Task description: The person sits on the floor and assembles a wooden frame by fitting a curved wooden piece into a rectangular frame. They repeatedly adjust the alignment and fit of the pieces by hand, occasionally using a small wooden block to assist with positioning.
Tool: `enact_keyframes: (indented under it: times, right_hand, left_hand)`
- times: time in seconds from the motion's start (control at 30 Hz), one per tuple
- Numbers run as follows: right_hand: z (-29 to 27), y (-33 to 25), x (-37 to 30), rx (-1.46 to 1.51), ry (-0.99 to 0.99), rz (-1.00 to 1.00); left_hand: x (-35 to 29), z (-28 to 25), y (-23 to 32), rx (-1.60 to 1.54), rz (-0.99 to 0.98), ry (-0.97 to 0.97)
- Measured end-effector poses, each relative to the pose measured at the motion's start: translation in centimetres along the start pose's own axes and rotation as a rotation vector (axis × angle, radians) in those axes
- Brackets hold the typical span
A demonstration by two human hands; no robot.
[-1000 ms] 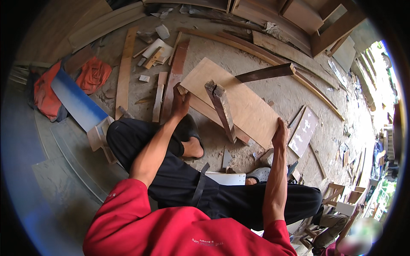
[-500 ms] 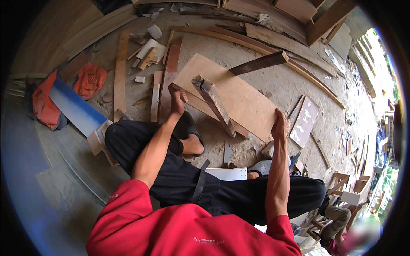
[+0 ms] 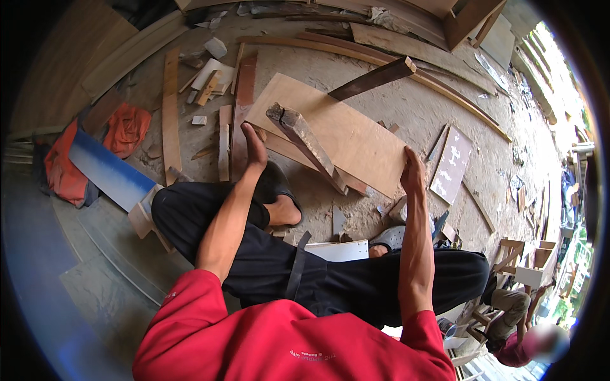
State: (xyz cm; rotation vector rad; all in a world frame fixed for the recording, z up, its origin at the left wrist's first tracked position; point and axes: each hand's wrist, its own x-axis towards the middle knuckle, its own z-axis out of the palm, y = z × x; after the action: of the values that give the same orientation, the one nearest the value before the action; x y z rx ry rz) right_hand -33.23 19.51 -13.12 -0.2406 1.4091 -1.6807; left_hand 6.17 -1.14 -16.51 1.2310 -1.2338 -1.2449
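In front of me lies a low bench-like wooden piece: a rectangular light plywood panel (image 3: pixel 368 146) with two dark wooden legs sticking up. The nearer leg (image 3: pixel 305 143) has a rough, worn end, and the farther leg (image 3: pixel 375 79) slants to the right. My left hand (image 3: pixel 255 149) is beside the panel's left end, its fingers straight and its thumb apart. At the right end, my right hand (image 3: pixel 413 173) rests along the edge with stretched fingers. Part of that hand's underside is hidden.
An orange and grey bag (image 3: pixel 63 165) and a blue-white board (image 3: pixel 114 168) are at left. Planks, including a long beam (image 3: pixel 381 58), and offcuts litter the dirt floor. A dark panel (image 3: pixel 451 165) lies right. At lower right, another person (image 3: pixel 511 317) is near wooden stools.
My left hand has loosened from the panel's left corner, and its fingers have straightened. The right hand stays at the right edge. The whole view has shifted slightly.
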Motion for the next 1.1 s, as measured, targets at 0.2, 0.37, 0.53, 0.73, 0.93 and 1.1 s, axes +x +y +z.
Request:
enact_keyframes:
  times: [0.2, 0.37, 0.53, 0.73, 0.93, 1.1]
  right_hand:
    - [0.1, -0.2, -0.2, -0.023, -0.027, -0.013]
    - [0.6, -0.2, -0.3, -0.028, 0.028, -0.046]
    - [2.4, -0.7, -1.4, 0.043, 0.048, -0.009]
    - [-0.3, -0.3, 0.1, 0.039, -0.044, 0.02]
    - [1.2, -0.1, -0.6, 0.064, -0.023, 0.016]
    - [0.1, -0.4, -0.1, 0.036, -0.033, 0.054]
  left_hand:
    - [0.0, -0.5, -0.6, -0.057, -0.028, -0.014]
    - [0.7, -1.0, -1.3, -0.111, -0.109, -0.051]
    - [1.0, -1.6, -2.0, -0.14, -0.081, -0.081]
    - [0.7, 0.1, 0.0, 0.073, 0.049, 0.005]
    - [-0.5, 0.0, 3.0, -0.157, -0.156, 0.015]
    - [-0.6, 0.5, 4.2, -0.184, -0.098, -0.041]
